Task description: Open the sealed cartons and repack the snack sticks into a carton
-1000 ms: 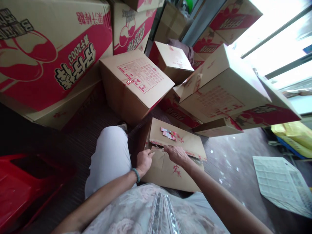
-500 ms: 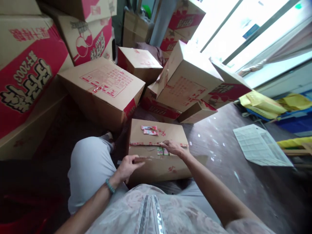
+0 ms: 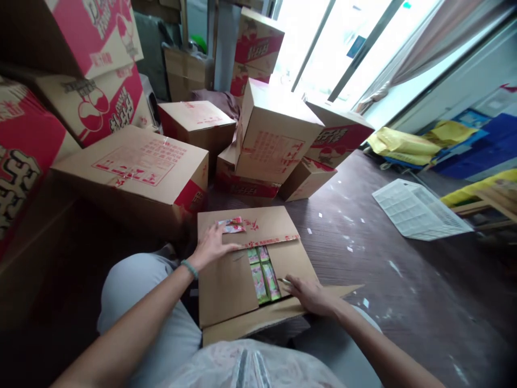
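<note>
Between my legs stands a cardboard carton (image 3: pixel 226 285), its near flap folded out toward me. Through the gap between its inner flaps show several green and pink packets (image 3: pixel 264 275). On the far flap lie small red and white sachets (image 3: pixel 234 224). My left hand (image 3: pixel 212 245) rests on that flap, thumb spread, fingertips over the sachets' left end. At the right side of the gap, my right hand (image 3: pixel 309 293) is closed around a thin pale tool (image 3: pixel 285 281), whose kind I cannot make out.
Large printed cartons (image 3: pixel 137 161) stand to the left and ahead, some stacked. A tilted carton (image 3: pixel 278 134) leans in the middle. A white plastic crate (image 3: pixel 420 210) lies on the floor at right, near yellow sacks (image 3: pixel 404 145). Small paper scraps dot the floor.
The near flap has swung down toward me, exposing more of the packets. My left hand has moved from that flap to the sachets. My right hand has come nearer, and the view has turned right.
</note>
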### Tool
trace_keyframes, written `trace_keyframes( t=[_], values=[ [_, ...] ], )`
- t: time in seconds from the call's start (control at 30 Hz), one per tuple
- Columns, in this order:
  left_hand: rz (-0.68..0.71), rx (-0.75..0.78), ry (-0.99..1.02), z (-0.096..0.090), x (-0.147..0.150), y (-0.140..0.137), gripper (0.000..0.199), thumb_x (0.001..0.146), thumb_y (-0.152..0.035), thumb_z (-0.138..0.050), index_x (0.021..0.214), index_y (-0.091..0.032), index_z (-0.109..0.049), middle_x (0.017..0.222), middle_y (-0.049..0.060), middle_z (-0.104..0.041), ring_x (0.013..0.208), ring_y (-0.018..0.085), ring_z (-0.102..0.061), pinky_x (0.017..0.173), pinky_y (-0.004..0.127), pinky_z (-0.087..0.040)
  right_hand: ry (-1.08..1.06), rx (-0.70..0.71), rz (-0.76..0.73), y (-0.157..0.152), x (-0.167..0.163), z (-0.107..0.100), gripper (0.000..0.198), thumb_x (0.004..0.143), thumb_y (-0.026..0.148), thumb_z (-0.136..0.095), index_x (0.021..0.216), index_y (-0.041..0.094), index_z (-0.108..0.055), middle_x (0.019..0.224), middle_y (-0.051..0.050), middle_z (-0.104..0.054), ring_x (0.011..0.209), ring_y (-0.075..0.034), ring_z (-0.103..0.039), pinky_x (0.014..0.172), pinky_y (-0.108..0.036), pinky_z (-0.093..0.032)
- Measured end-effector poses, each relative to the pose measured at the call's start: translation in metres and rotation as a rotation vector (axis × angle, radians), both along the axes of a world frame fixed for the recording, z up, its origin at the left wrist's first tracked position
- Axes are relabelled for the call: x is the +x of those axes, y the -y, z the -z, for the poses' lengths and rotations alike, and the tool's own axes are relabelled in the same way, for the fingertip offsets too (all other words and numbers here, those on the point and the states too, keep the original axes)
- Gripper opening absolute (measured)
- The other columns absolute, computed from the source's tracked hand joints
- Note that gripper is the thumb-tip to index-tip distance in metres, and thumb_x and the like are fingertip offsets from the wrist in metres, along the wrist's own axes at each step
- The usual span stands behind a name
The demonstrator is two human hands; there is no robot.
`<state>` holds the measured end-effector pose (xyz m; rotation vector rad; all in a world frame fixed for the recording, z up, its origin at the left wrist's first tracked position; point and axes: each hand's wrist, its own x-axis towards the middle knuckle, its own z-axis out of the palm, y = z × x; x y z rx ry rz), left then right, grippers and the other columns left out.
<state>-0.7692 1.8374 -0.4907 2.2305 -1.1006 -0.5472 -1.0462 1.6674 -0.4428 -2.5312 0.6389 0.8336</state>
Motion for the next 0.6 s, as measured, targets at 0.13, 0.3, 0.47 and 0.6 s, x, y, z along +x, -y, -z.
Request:
trace_keyframes(
  t=[0.13,0.3,0.47,0.6],
  values=[
    [0.104,0.207,0.288,0.040,0.020,0.067,0.093,0.072,-0.068,-0.062,0.147,-0.025,-0.029,0.151,0.017,-0.029,0.137,0.042,-0.024,0.107,0.055,-0.027,-0.036,0.072,0.036,0.008,0.002,-0.001,0.028,0.093,0.039,-0.046,0.089,0.017,-0.063,0.084,-0.008,-0.067,0.077,-0.017,-0.061,0.063,-0.024,-0.034],
    [0.216,0.193,0.379,0.087,0.009,0.076,0.046,0.091,-0.040,-0.049,0.135,-0.027,-0.047,0.132,0.017,-0.047,0.121,0.036,-0.041,0.096,0.055,-0.036,-0.176,0.138,-0.004,0.037,0.028,-0.014,0.027,0.075,0.028,-0.067,0.101,0.021,-0.070,0.088,-0.006,-0.071,0.083,-0.018,-0.063,0.061,-0.022,-0.036],
    [0.241,0.115,0.249,0.091,-0.013,0.067,0.032,0.094,-0.020,-0.038,0.120,-0.014,-0.057,0.109,0.014,-0.056,0.101,0.023,-0.052,0.090,0.037,-0.043,-0.291,0.081,-0.282,0.064,0.085,0.003,0.052,0.072,0.014,-0.065,0.123,0.026,-0.064,0.091,-0.003,-0.072,0.084,-0.017,-0.065,0.067,-0.022,-0.042],
    [0.326,0.039,0.097,0.079,-0.051,0.084,0.029,0.096,-0.026,-0.038,0.115,-0.018,-0.058,0.105,0.008,-0.061,0.097,0.018,-0.056,0.086,0.028,-0.044,-0.256,-0.049,-0.466,0.068,0.106,0.033,0.043,0.072,0.006,-0.063,0.111,0.024,-0.070,0.091,-0.005,-0.071,0.083,-0.020,-0.064,0.069,-0.026,-0.044]
  ],
)
